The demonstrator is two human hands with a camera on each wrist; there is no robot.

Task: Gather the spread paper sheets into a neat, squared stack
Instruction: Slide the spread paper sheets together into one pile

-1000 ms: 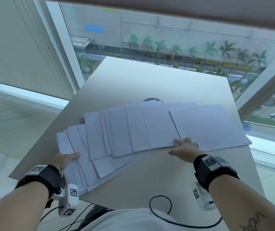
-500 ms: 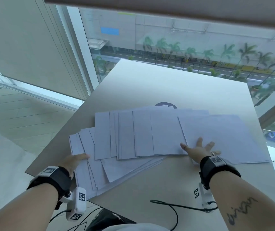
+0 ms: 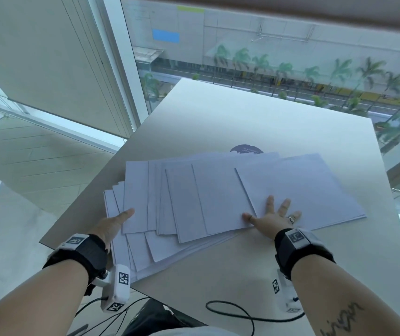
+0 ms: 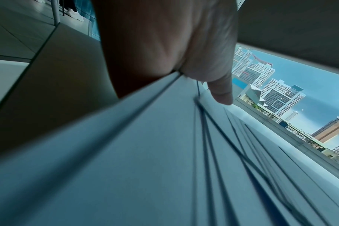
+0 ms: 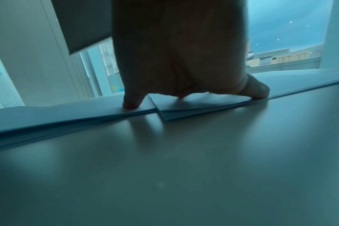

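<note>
1. Head view: white paper sheets [image 3: 218, 197] are seen fanned in an overlapping spread across the middle of the grey desk [image 3: 242, 117], reaching from near its left edge towards its right edge. The left hand [image 3: 111, 225] is laid against the left end of the fan, thumb stretched over the top sheet; the other fingers are hidden, so their pose cannot be told. The right hand [image 3: 270, 218] is pressed flat on the rightmost sheets near their front edge, fingers straight and spread. A dark round mark [image 3: 246, 149] on the desk is partly covered by the far edge of the sheets. A black cable [image 3: 230, 310] is looped on the bare front part of the desk. Bare desk is left beyond the sheets, up to the far edge by the window.

2. Left wrist view: the left hand [image 4: 174, 45] is seen at the edge of the layered paper sheets [image 4: 145, 152], thumb lying on top; the picture is blurred.

3. Right wrist view: the right hand [image 5: 180, 61] is pressed down on the paper sheets [image 5: 184, 107], with bare desk [image 5: 164, 168] in front.
</note>
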